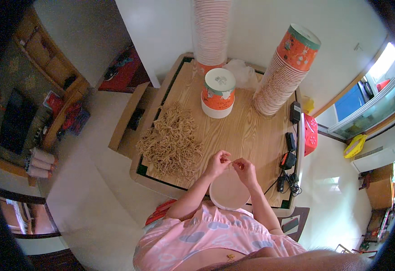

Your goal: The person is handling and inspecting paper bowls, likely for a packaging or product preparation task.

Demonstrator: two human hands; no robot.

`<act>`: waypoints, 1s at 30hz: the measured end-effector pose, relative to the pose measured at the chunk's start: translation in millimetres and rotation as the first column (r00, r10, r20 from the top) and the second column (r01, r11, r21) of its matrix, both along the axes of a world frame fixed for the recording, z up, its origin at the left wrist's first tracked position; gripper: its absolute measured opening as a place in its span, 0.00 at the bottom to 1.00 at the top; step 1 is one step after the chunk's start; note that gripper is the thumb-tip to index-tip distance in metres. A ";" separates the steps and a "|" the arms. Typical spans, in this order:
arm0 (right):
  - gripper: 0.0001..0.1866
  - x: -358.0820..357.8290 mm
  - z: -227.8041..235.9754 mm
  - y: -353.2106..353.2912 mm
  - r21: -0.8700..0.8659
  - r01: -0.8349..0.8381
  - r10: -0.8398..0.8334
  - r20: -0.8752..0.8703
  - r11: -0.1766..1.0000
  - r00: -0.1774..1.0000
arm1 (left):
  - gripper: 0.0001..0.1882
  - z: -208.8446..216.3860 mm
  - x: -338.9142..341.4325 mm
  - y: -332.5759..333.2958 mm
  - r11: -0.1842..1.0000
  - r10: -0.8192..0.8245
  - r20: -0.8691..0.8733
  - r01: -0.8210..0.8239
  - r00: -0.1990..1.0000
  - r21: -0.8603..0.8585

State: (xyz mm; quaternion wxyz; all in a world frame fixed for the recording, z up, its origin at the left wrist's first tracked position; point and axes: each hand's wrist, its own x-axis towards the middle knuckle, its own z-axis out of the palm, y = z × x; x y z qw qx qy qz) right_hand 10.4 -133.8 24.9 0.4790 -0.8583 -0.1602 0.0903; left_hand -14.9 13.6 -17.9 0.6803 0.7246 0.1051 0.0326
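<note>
Above the far rim of an open white paper bucket (230, 192), my two hands nearly meet. The bucket sits at the table's near edge, against my body, its pale inside facing up. My left hand (219, 163) has its fingers pinched together, and my right hand (244, 172) pinches just beside it. Whatever lies between the fingertips is too small to make out. Left of my hands spreads a loose heap of brown twisted cords (172, 140). Farther back, an orange and green paper bucket (218, 95) stands upside down over a white rim.
Two tall stacks of nested buckets, one upright (212, 34) and one leaning (281, 79), stand at the back of the wooden table (233, 135). Black adapters and cables (288, 160) line its right edge. A red plastic stool (311, 133) is beyond that edge.
</note>
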 end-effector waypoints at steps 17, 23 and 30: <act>0.02 2.9 -9.1 2.0 0.075 0.050 -0.047 -0.045 0.996 0.998 | 0.07 3.5 -0.7 1.5 1.000 -0.023 -0.052 0.022 0.998 -0.018; 0.04 3.5 -15.6 1.2 0.020 0.054 -0.054 -0.011 0.998 0.999 | 0.05 10.8 -2.3 -9.7 0.899 0.094 0.186 -0.164 0.978 0.406; 0.04 21.8 -17.2 -2.0 0.236 -0.012 0.125 -0.471 0.972 0.873 | 0.06 17.5 0.6 -7.3 0.958 0.097 0.072 -0.113 0.993 0.263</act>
